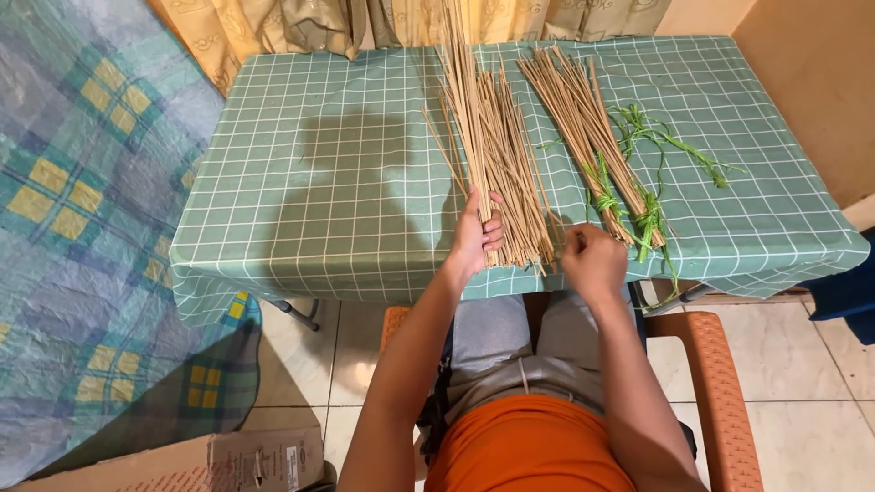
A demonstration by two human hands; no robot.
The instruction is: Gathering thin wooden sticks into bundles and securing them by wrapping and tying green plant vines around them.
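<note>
sticks (497, 150), thin and tan, lie in a loose pile on the middle of a table under a green checked tablecloth (319, 182). left hand (476, 239) grips a few sticks at the near end, fingers curled round them. right hand (592, 261) rests just beside the pile, fingers curled narrow; whether it holds anything cannot be told. right of it lie two bundles (583, 118) tied with green string (652, 219).

We see open cloth on the table (301, 182) left of the loose sticks (497, 155) | narrow lane between loose sticks and tied bundles (583, 128) | green ties (652, 219) clutter right side | curtain (365, 23) closes far edge | wall (811, 82) bounds right.
</note>
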